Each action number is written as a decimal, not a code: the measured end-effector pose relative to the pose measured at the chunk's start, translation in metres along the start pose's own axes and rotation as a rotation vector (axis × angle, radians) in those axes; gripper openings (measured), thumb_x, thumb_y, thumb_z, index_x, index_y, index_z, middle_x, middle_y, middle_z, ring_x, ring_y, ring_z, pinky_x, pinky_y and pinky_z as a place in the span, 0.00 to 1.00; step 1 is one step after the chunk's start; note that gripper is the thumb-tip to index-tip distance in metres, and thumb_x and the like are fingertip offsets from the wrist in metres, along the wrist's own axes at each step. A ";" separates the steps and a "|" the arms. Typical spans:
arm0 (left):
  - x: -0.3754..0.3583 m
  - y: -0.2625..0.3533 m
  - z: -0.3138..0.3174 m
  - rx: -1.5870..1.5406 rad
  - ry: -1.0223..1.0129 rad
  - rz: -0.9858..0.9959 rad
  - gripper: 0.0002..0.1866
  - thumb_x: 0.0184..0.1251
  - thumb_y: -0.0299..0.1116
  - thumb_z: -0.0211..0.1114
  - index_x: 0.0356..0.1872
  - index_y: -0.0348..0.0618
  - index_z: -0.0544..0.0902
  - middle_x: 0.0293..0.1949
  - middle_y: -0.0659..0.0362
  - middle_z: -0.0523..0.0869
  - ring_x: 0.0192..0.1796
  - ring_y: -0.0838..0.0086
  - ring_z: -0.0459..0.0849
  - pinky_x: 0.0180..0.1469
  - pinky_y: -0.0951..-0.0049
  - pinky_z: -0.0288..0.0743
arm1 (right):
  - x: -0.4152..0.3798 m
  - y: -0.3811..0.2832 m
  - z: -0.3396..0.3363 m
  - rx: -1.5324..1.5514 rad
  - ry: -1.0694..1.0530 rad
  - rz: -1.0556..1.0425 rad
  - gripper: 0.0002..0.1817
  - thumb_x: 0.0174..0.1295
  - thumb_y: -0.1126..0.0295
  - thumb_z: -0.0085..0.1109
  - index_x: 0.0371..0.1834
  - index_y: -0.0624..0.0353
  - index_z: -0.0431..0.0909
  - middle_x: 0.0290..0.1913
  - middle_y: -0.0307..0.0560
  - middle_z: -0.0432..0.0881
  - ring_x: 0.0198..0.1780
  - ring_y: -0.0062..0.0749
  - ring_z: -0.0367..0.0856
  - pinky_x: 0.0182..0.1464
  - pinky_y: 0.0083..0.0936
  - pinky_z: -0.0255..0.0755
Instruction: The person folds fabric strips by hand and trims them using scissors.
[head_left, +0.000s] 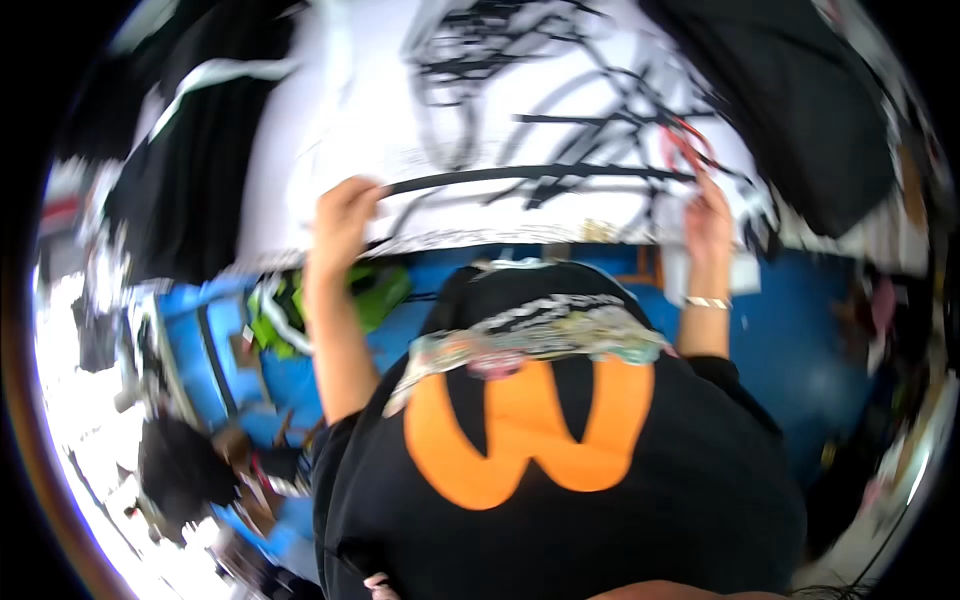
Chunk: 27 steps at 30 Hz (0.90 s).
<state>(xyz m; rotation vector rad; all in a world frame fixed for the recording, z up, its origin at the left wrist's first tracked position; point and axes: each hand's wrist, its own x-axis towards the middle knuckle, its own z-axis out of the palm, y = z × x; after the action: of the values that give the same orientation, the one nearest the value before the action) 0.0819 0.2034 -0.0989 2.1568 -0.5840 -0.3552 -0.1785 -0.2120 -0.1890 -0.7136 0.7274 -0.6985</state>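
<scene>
A long black strip [530, 173] is stretched across the front of a white-covered table [300, 170]. My left hand [345, 220] is closed on its left end. At its right end, my right hand [708, 220] has its fingers closed around the strip and touches the handles of red-handled scissors [688, 142]. More black strips [610, 100] lie loosely tangled on the white surface beyond. The scissors' blades cannot be made out.
Black fabric [190, 170] hangs over the table's left side, and another dark piece [800, 110] lies at the right. Below the table edge are a green bag [375, 295] and blue floor [780, 350]. A person [190, 470] is at the lower left.
</scene>
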 end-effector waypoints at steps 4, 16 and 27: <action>0.000 -0.008 -0.005 -0.055 -0.018 -0.111 0.06 0.63 0.28 0.61 0.30 0.36 0.82 0.20 0.65 0.78 0.23 0.84 0.68 0.26 0.81 0.61 | -0.012 0.014 0.033 -0.018 0.091 -0.018 0.07 0.57 0.75 0.64 0.38 0.61 0.80 0.29 0.35 0.79 0.28 0.18 0.72 0.31 0.17 0.67; 0.015 -0.034 0.039 0.005 -0.234 -0.331 0.07 0.65 0.29 0.61 0.30 0.37 0.82 0.20 0.67 0.78 0.21 0.87 0.63 0.24 0.82 0.56 | 0.033 -0.023 -0.006 -1.789 0.022 -0.865 0.13 0.53 0.70 0.62 0.41 0.63 0.79 0.40 0.54 0.79 0.43 0.47 0.78 0.47 0.37 0.71; 0.013 -0.026 0.037 -0.155 -0.220 -0.387 0.07 0.66 0.30 0.61 0.33 0.37 0.82 0.21 0.65 0.80 0.19 0.89 0.60 0.22 0.84 0.52 | 0.024 -0.088 0.003 -1.339 -0.277 0.160 0.10 0.48 0.67 0.60 0.28 0.64 0.78 0.24 0.40 0.77 0.32 0.21 0.74 0.39 0.18 0.68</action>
<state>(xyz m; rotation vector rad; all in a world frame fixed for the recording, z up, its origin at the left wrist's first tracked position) 0.0843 0.1857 -0.1421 2.0867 -0.2429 -0.8288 -0.1896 -0.2788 -0.1282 -1.8911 0.9379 0.1472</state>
